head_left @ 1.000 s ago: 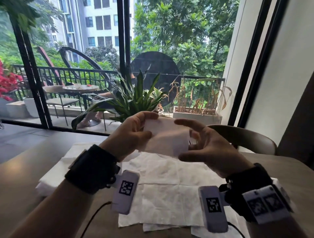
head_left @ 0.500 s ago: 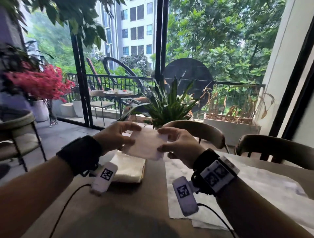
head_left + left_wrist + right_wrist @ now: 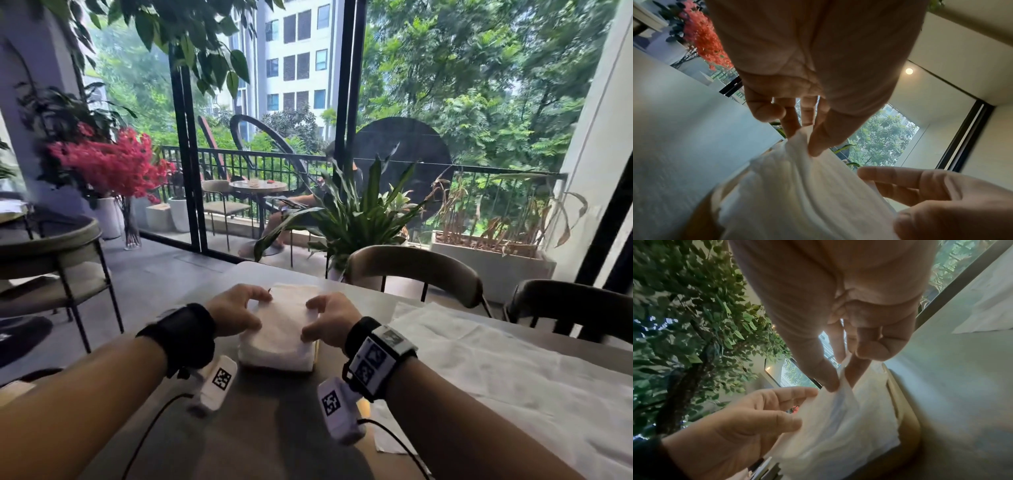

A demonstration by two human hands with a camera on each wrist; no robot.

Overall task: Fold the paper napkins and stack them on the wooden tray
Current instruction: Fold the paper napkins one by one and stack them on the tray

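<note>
Napkins, unfolded [image 3: 496, 370], lay spread at our right on the table [image 3: 274, 428]; the folded stack [image 3: 279, 334] sat on the wooden tray [image 3: 317, 349]. Our left hand [image 3: 236, 313] and right hand [image 3: 330, 322] pinched the top napkin's corners. Placing seemed underway; next we should release evenly.

Folded napkins [image 3: 281, 329]: soft matt crinkly white paper, lying on pale wood tray [image 3: 317, 349]; table [image 3: 274, 428] looking smooth, semi-matt grey.
</note>
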